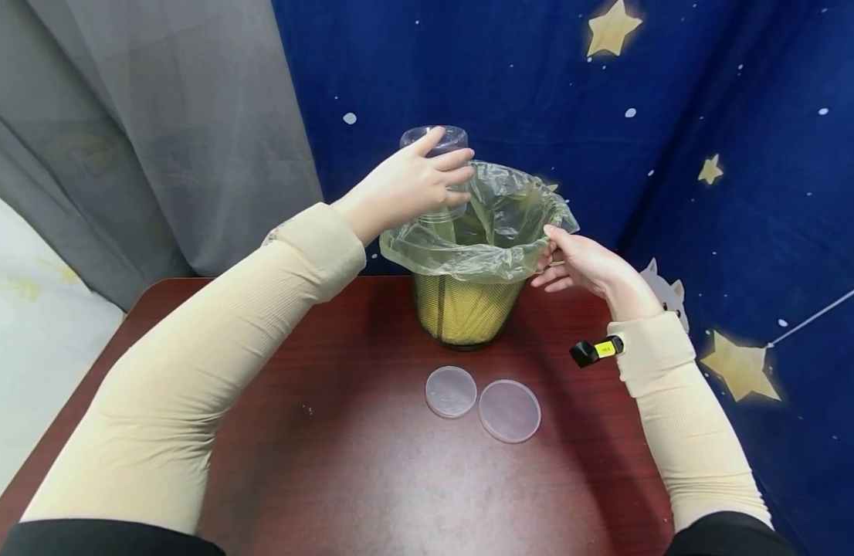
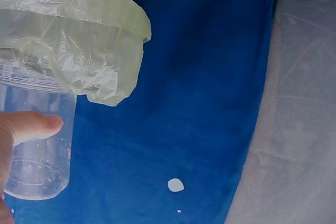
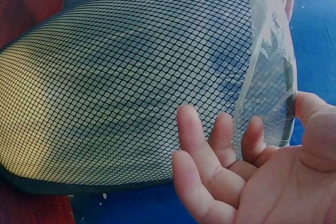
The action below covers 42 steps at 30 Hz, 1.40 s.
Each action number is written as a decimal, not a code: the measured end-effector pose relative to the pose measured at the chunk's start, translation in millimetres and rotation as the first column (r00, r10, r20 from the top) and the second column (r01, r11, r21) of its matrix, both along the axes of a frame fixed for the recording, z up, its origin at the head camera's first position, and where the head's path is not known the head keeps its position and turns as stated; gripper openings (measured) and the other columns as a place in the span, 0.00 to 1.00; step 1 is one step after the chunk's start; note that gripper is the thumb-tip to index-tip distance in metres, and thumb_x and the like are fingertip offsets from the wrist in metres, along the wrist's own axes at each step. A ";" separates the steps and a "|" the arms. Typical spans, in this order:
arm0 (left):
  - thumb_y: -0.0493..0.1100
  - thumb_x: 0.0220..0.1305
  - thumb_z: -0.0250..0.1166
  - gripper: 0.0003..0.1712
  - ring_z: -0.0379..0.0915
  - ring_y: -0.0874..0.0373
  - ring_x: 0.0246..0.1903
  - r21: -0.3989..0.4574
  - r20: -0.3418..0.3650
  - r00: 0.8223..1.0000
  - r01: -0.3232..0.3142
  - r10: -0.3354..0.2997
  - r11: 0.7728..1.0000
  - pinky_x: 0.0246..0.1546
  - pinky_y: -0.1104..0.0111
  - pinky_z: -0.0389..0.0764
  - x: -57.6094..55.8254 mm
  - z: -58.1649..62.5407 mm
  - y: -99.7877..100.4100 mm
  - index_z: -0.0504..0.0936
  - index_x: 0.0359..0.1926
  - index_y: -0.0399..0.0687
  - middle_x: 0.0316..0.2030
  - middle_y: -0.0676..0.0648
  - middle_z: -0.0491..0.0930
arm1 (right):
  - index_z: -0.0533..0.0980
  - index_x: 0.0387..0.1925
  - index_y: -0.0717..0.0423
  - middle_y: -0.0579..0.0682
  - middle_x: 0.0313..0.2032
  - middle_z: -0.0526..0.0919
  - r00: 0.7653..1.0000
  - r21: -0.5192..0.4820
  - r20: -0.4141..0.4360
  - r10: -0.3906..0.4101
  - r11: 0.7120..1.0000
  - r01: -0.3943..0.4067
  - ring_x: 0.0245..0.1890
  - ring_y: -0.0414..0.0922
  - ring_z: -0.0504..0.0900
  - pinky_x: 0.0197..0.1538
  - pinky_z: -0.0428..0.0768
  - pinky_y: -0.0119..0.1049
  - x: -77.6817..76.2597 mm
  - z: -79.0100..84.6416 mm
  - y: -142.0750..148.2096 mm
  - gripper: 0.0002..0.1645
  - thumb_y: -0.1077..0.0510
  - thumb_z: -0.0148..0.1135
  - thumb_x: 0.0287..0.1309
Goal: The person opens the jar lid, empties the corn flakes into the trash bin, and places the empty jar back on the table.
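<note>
My left hand (image 1: 427, 181) grips a clear plastic jar (image 2: 39, 156), which is turned upside down over the wastebasket. The jar's threaded mouth is down at the opening, and small specks cling inside its wall. The mesh wastebasket (image 1: 462, 313) stands upright on the table, lined with a translucent yellowish-green plastic bag (image 1: 462, 264) folded over its rim. On the right side, my right hand (image 1: 583, 266) pinches the bag-covered rim, thumb at the edge and the other fingers (image 3: 191, 135) outside along the mesh. What lies at the bottom of the bag is hidden.
Two round clear lids, a smaller lid (image 1: 451, 391) and a larger lid (image 1: 510, 411), lie side by side on the reddish-brown table (image 1: 330, 463) in front of the wastebasket. A blue star-patterned curtain (image 1: 469, 69) hangs behind, with a grey curtain (image 1: 191, 116) at the left.
</note>
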<state>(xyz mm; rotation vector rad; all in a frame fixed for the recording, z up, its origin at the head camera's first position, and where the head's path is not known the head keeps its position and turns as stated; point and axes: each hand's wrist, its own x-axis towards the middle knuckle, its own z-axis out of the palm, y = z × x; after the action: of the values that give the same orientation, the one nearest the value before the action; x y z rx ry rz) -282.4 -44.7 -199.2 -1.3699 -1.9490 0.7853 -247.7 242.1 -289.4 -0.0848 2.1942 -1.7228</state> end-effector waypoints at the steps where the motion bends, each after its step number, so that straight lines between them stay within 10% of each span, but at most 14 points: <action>1: 0.32 0.54 0.60 0.28 0.49 0.51 0.63 -0.004 0.001 1.000 -0.004 0.004 1.000 0.58 0.47 0.47 -0.1 0.2 0.2 0.74 0.56 0.60 0.59 0.46 0.65 | 0.60 0.33 0.61 0.51 0.28 0.73 1.000 0.001 0.000 -0.002 1.000 0.002 0.34 0.54 0.81 0.35 0.78 0.44 0.1 0.0 0.1 0.29 0.37 0.36 0.63; 42: 0.31 0.56 0.58 0.30 0.49 0.49 0.63 0.028 -0.009 1.000 -0.013 0.013 1.000 0.58 0.48 0.47 -2.5 0.7 -3.1 0.72 0.57 0.62 0.60 0.46 0.64 | 0.61 0.32 0.60 0.53 0.30 0.72 1.000 0.004 -0.005 0.001 1.000 -0.001 0.32 0.51 0.81 0.37 0.77 0.46 -0.8 0.3 -0.5 0.29 0.37 0.37 0.63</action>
<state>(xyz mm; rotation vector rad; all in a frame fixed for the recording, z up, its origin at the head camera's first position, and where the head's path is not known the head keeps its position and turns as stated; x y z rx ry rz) -284.9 -47.8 -198.5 -1.3359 -1.9562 0.7665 -248.5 241.6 -289.0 -0.0896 2.2007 -1.7201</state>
